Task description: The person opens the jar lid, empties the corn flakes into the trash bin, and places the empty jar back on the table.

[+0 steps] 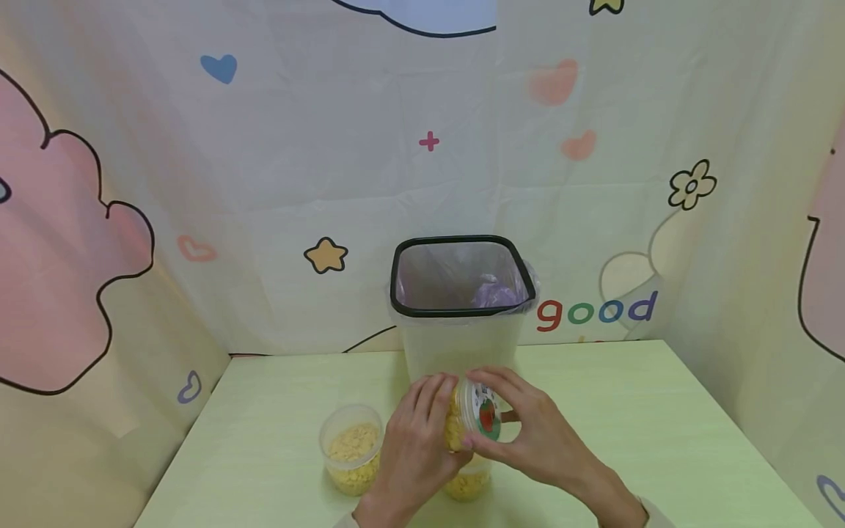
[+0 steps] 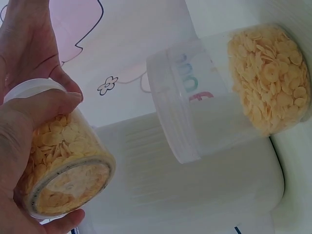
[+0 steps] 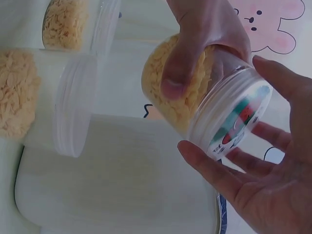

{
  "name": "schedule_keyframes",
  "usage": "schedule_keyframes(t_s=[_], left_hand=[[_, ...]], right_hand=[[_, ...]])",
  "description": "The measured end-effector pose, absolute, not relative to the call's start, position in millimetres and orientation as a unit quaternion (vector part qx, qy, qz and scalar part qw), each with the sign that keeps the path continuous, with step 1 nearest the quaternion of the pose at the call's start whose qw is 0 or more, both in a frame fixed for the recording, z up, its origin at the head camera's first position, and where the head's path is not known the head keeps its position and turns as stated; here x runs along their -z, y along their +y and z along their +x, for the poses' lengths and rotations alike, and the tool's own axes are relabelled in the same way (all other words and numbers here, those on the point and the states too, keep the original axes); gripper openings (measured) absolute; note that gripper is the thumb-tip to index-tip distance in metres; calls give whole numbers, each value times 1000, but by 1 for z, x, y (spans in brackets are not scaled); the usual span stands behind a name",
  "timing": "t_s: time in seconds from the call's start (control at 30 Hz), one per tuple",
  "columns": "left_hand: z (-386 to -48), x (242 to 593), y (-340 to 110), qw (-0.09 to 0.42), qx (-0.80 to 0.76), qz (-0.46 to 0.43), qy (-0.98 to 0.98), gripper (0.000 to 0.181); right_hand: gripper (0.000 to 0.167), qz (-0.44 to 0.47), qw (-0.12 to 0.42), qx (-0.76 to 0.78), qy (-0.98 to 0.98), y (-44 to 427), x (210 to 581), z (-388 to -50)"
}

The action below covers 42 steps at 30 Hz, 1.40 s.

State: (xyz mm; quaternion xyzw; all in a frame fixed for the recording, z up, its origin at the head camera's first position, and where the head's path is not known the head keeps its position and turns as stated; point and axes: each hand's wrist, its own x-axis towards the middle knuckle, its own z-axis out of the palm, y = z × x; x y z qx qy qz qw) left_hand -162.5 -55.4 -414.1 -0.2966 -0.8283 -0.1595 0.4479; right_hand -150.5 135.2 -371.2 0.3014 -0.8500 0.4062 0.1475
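My left hand (image 1: pixel 416 436) grips a clear plastic jar (image 3: pixel 170 83) filled with pale yellow flakes, tilted on its side above the table. Its round lid (image 1: pixel 485 414) carries a printed red and green label and faces right. The thumb and fingers of my right hand (image 1: pixel 544 429) curl around the lid's rim, pinching it. In the left wrist view the jar's base (image 2: pixel 73 187) points toward the camera. Below the hands stands a second jar (image 1: pixel 467 485), part-filled with flakes and mostly hidden. A lidless third jar (image 1: pixel 352 458), also part-filled, stands left of my left hand.
Behind the hands stands a pale trash bin (image 1: pixel 455 345) with a black rim and a clear liner; a crumpled purple plastic piece (image 1: pixel 495 292) lies inside. The light green table (image 1: pixel 264 440) meets a printed cloth backdrop (image 1: pixel 297 147) at the back and sides.
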Motion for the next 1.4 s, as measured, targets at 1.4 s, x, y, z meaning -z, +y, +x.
schedule_keyframes(t_s=[1.4], left_hand=[[-163,417,-54,445,180,-295,-826,102]], right_hand=[[74,168,99,-402,-895,132,361,-139]])
